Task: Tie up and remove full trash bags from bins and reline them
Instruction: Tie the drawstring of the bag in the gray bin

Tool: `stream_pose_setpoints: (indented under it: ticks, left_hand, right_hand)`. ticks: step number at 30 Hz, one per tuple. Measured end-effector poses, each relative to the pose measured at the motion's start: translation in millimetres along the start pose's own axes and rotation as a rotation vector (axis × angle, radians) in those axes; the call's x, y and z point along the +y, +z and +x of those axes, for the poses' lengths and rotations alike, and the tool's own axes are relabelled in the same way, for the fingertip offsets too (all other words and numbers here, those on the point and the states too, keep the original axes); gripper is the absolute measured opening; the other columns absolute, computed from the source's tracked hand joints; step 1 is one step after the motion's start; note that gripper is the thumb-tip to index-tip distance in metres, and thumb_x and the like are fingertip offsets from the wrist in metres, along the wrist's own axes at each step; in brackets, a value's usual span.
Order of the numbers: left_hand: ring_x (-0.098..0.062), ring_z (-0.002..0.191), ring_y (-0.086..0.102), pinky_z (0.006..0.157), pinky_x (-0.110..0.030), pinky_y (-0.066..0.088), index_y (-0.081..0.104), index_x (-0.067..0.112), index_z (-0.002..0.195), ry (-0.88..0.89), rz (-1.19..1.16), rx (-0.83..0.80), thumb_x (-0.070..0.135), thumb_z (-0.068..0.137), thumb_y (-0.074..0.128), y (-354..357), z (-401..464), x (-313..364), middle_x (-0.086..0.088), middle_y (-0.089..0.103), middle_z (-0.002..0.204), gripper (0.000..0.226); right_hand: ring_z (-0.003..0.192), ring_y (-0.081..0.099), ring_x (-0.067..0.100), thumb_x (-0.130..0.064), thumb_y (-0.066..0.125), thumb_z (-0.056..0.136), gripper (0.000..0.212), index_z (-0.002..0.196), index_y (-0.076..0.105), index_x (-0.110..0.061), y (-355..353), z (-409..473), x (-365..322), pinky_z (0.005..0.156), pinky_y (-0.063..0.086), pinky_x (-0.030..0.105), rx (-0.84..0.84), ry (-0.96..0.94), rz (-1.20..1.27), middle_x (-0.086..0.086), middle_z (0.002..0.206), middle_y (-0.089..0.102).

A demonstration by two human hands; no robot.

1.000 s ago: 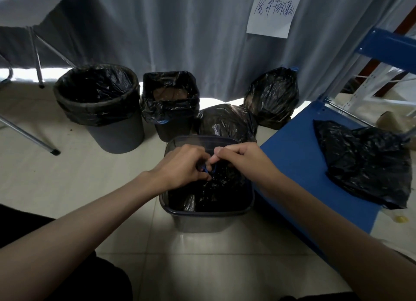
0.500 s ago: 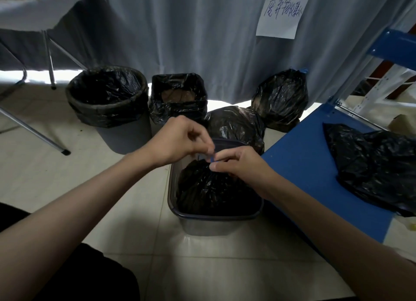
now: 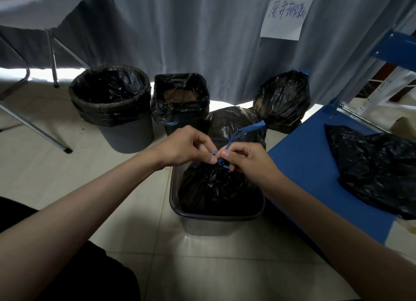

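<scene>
Head view: we pinch the blue drawstring (image 3: pixel 238 135) at the gathered neck of the black trash bag (image 3: pixel 213 186), which sits inside the grey square bin (image 3: pixel 216 222) on the floor. The left hand (image 3: pixel 186 147) grips one strand between thumb and forefinger; the right hand (image 3: pixel 245 157) grips the other, with a loop trailing up and away from us. Both pinches sit close to the neck, probably to keep the knot tight against the bag. We judge the tie unfinished. The bin's rim stands free all round the bag, so lifting straight up looks open. The blue shelf (image 3: pixel 315 165) lies just beside the bin on the right; a tied bag (image 3: pixel 236 123) touches behind.
</scene>
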State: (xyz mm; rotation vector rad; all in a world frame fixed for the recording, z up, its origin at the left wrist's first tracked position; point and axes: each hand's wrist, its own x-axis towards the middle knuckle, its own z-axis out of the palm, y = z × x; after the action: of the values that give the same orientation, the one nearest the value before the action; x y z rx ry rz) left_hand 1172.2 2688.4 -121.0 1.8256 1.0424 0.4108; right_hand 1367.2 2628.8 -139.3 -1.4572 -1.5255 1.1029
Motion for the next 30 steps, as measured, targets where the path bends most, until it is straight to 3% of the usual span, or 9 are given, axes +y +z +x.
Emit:
stream_pose_setpoints:
  ticks: [3, 6, 11, 14, 16, 19, 23, 25, 30]
  left_hand:
    - [-0.002, 0.061, 0.057, 0.058, -0.014, 0.043, 0.077, 0.014, 0.083, 0.009, 0.042, 0.028, 0.013, 0.084, 0.076, -4.7, -0.7, 2.3, 0.004, 0.068, 0.065, 0.002]
    - [0.003, 0.054, 0.054, 0.053, -0.009, 0.041, 0.073, 0.012, 0.080, -0.032, 0.039, -0.002, 0.008, 0.093, 0.065, -11.5, -1.9, 6.2, 0.010, 0.064, 0.058, 0.016]
    - [0.003, 0.058, 0.053, 0.058, -0.006, 0.038, 0.071, 0.020, 0.073, -0.084, 0.111, -0.195, 0.021, 0.093, 0.066, -15.5, -6.2, 7.8, 0.002, 0.066, 0.069, 0.021]
    - [-0.005, 0.070, 0.062, 0.071, -0.017, 0.046, 0.069, 0.014, 0.090, -0.040, 0.019, -0.097, 0.024, 0.088, 0.073, -6.0, -4.6, 3.5, -0.003, 0.071, 0.077, 0.010]
    - [-0.016, 0.074, 0.066, 0.076, -0.030, 0.052, 0.065, 0.010, 0.102, -0.012, -0.058, -0.043, 0.020, 0.083, 0.078, 0.4, -2.5, 1.0, -0.008, 0.071, 0.082, 0.025]
    - [-0.028, 0.077, 0.069, 0.075, -0.036, 0.056, 0.065, 0.016, 0.105, 0.046, -0.026, -0.028, 0.019, 0.076, 0.084, 4.5, -0.4, 2.9, -0.009, 0.070, 0.082, 0.035]
    - [-0.016, 0.070, 0.061, 0.065, -0.028, 0.050, 0.070, 0.013, 0.090, 0.052, -0.064, -0.051, 0.014, 0.075, 0.084, 7.3, 1.4, 4.4, -0.009, 0.068, 0.080, 0.020]
    - [-0.012, 0.075, 0.060, 0.073, -0.028, 0.048, 0.072, 0.014, 0.084, 0.046, -0.034, -0.047, 0.017, 0.076, 0.084, 11.7, 2.2, 3.0, -0.013, 0.070, 0.084, 0.015]
    - [-0.008, 0.068, 0.050, 0.070, -0.030, 0.038, 0.074, 0.012, 0.074, 0.054, -0.027, 0.047, 0.036, 0.068, 0.087, 20.8, 4.5, -2.2, -0.005, 0.060, 0.067, 0.028]
  right_hand:
    - [0.062, 0.060, 0.006, -0.012, 0.060, 0.096, 0.019, 0.085, 0.075, -0.013, -0.2, -1.1, 0.3, 0.057, 0.044, 0.018, 0.023, -0.021, 0.071, -0.007, 0.089, 0.074]
    - [0.074, 0.069, 0.015, -0.010, 0.061, 0.096, 0.016, 0.090, 0.074, -0.004, -2.2, 0.7, 2.7, 0.062, 0.053, 0.020, 0.079, 0.053, 0.237, 0.003, 0.101, 0.075]
    - [0.078, 0.071, 0.016, -0.008, 0.061, 0.095, 0.014, 0.089, 0.072, -0.001, -4.8, 2.9, 6.8, 0.069, 0.057, 0.020, 0.114, 0.111, 0.363, 0.005, 0.096, 0.076]
    - [0.077, 0.069, 0.016, -0.008, 0.061, 0.095, 0.014, 0.091, 0.073, -0.002, -3.1, 2.5, 5.2, 0.069, 0.056, 0.021, 0.087, 0.075, 0.314, 0.005, 0.093, 0.076]
    - [0.075, 0.069, 0.016, -0.008, 0.062, 0.094, 0.014, 0.091, 0.074, -0.002, -1.9, 2.1, 3.9, 0.067, 0.056, 0.021, 0.080, 0.034, 0.269, 0.007, 0.091, 0.075]
    - [0.073, 0.068, 0.015, -0.006, 0.064, 0.093, 0.012, 0.089, 0.076, -0.005, 0.2, 0.8, -0.2, 0.066, 0.056, 0.023, 0.081, -0.022, 0.213, 0.010, 0.089, 0.076]
    - [0.071, 0.068, 0.016, -0.004, 0.067, 0.090, 0.010, 0.091, 0.074, 0.004, 2.2, 0.3, -2.9, 0.064, 0.055, 0.025, 0.085, -0.075, 0.138, 0.012, 0.088, 0.075]
    - [0.071, 0.067, 0.018, -0.005, 0.070, 0.088, 0.010, 0.091, 0.073, 0.005, 1.6, 0.3, -3.1, 0.063, 0.054, 0.026, 0.094, -0.086, 0.102, 0.015, 0.087, 0.074]
    - [0.063, 0.061, 0.008, -0.010, 0.073, 0.087, 0.010, 0.090, 0.073, -0.001, 2.2, 0.2, -3.3, 0.057, 0.047, 0.021, 0.106, -0.080, 0.053, 0.016, 0.080, 0.072]
